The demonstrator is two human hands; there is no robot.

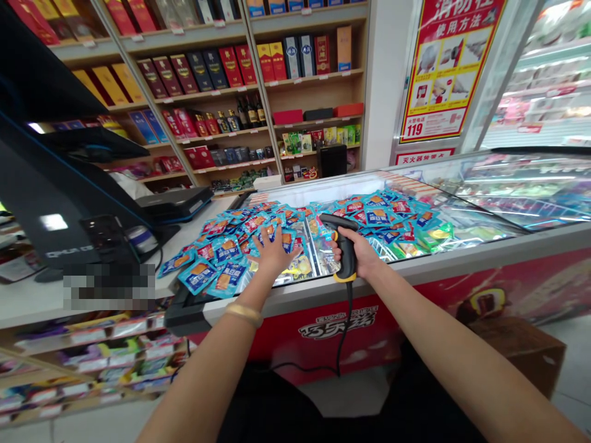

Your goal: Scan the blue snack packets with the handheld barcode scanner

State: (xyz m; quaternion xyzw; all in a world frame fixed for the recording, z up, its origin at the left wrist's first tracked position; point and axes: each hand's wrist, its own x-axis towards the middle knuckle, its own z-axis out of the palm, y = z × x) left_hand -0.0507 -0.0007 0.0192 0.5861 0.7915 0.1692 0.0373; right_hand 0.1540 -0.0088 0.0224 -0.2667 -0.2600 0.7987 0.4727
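Note:
My right hand (362,253) is wrapped around the grip of a black and yellow barcode scanner (345,251), whose cable drops down the front of the freezer. With fingers spread, my left hand (273,253) reaches over a heap of blue snack packets (228,249) and seems to touch their near edge; whether it presses on one is hard to tell. A second heap of blue and red packets (378,215) lies behind and to the right of the scanner. Both heaps rest on the glass top of a chest freezer (415,271).
To the left, a counter (41,301) carries a black checkout terminal (69,203) and a dark flat device (175,203). Shelves of boxed goods (198,67) line the back. A brown box (521,351) stands on the floor at right. The scanner cable (341,344) loops low in front.

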